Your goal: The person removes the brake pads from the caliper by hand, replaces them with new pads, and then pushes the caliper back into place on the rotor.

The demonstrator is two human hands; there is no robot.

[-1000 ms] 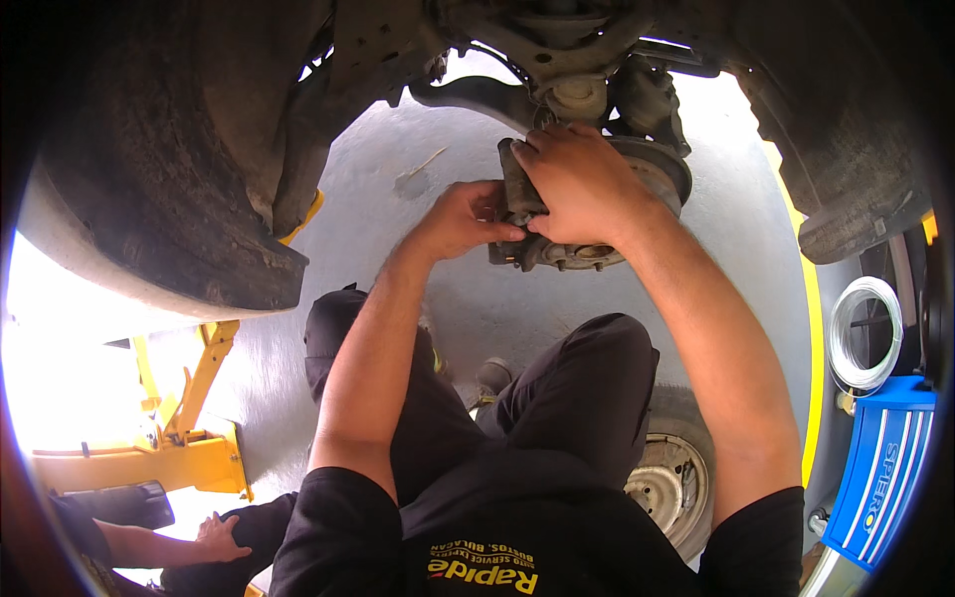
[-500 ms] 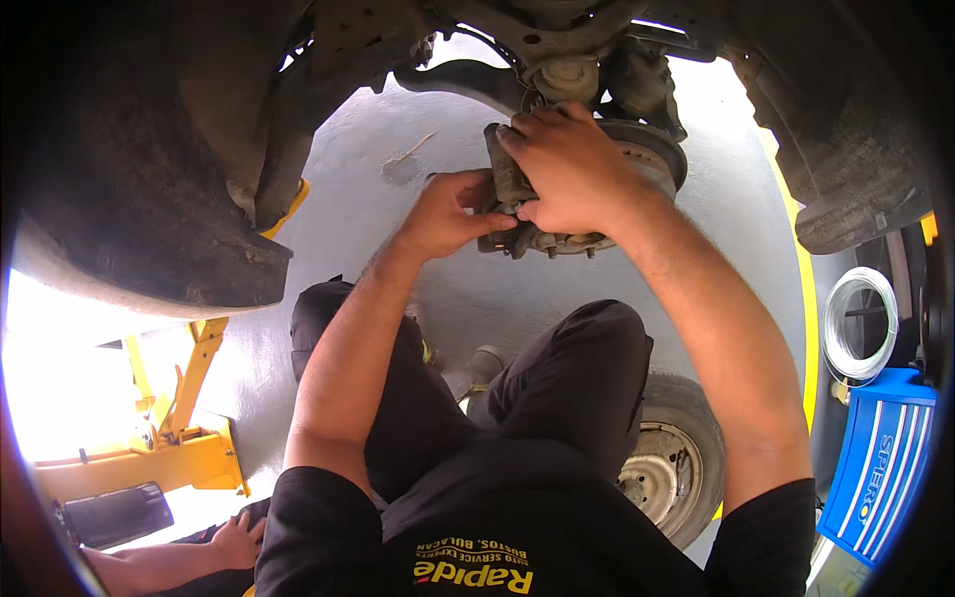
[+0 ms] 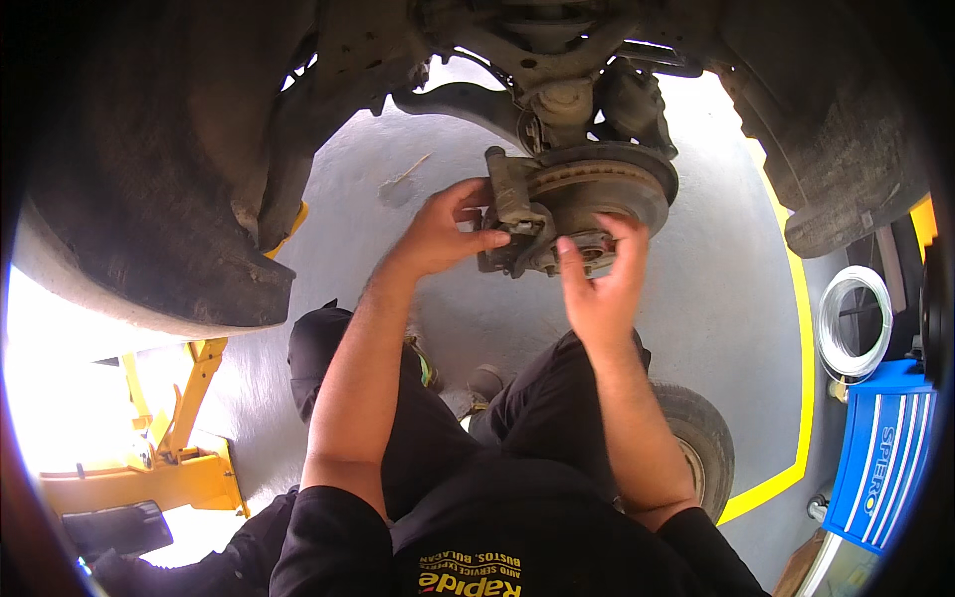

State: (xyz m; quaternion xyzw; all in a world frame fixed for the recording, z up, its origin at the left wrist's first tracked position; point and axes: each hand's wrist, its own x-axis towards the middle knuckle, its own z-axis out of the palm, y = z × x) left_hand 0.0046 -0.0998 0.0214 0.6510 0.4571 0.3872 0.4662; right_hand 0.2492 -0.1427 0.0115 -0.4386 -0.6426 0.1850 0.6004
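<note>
Beneath the raised vehicle, a brake disc (image 3: 607, 202) with its hub (image 3: 593, 255) and studs faces me. At its left edge sits a dark, dirty brake caliper (image 3: 513, 194). My left hand (image 3: 445, 231) grips the caliper's left side, the thumb across the front and the fingers partly hidden behind. In front of the hub is my right hand (image 3: 609, 284), thumb and fingers apart, with nothing visible in it. Whether its fingertips touch the hub I cannot tell.
Wheel-arch liners hang at left (image 3: 149, 219) and right (image 3: 856, 189). Suspension arms (image 3: 557, 104) cross above the disc. A wheel (image 3: 701, 428) lies by my right knee. Far right are a blue tool chest (image 3: 879, 458) and a coil of clear tubing (image 3: 831, 323); a yellow lift (image 3: 149, 478) stands left.
My right hand has left the top of the caliper and come down toward me, before the hub, opening up. The left stays at the caliper. Another person's hand at lower left has gone from view.
</note>
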